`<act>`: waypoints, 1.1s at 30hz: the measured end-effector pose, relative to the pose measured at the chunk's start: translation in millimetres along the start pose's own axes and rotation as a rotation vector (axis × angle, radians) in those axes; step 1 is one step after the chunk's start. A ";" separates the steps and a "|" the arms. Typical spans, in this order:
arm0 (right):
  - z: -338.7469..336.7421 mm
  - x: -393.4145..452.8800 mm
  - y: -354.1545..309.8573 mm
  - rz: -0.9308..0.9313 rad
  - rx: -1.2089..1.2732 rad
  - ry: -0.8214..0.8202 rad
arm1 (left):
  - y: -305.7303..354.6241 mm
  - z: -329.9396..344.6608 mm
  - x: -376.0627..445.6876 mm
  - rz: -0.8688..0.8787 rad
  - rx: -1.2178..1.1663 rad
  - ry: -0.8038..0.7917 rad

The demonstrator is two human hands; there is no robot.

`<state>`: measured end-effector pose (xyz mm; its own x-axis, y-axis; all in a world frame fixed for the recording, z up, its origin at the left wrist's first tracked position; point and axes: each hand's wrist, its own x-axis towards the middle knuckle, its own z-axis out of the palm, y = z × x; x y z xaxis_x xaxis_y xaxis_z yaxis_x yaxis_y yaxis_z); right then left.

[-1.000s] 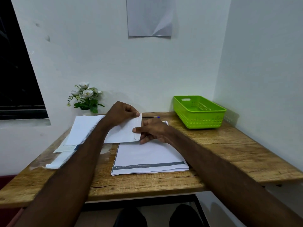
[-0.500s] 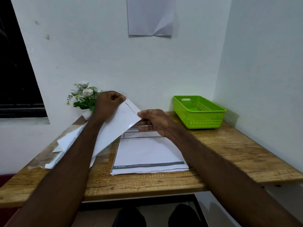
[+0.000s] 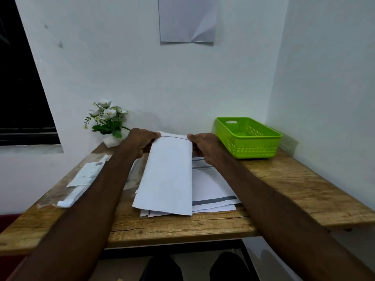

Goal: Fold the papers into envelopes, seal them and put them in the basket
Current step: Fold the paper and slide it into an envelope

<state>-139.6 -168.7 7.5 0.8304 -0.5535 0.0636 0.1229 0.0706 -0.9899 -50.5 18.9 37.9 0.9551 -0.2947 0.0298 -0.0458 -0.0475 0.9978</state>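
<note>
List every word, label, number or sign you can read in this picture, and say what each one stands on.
No text here can be read.
Label on the clear packet at the left of the table: a barcode-like patch and small print, too blurred to read.
Printed sheets under the envelope: dark bands and grey lines, no legible words.
Sheet on the wall: appears blank.
Green basket: no marking visible.

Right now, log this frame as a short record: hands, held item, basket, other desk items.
left hand: grip on the far left corner of the white envelope
right hand: grip on its far right corner
envelope: lengthwise toward the person, lying over the printed papers
green basket: far right of the wooden desk, nothing visible inside
other items: flower pot at far left; clear plastic packet along left edge
</note>
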 end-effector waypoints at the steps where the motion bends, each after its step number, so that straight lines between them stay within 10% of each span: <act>1: -1.3 2.1 3.0 0.003 -0.062 0.019 | -4.8 2.0 1.7 -0.015 0.042 0.009; 8: -5.6 8.6 23.7 -0.303 -0.987 0.058 | -34.8 10.2 2.5 -0.048 0.422 -0.048; 27: 5.4 -1.7 31.3 -0.404 -1.185 0.043 | -33.7 14.1 -5.7 0.231 1.136 0.117; 33: 12.8 -9.0 27.3 -0.627 -1.454 -0.209 | -35.3 16.0 1.7 0.335 1.156 -0.033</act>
<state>-136.7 -151.2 -18.4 0.9217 -0.0625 0.3828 -0.0396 -0.9969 -0.0674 -52.0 4.8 1.8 0.8387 -0.4789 0.2592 -0.5411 -0.7864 0.2980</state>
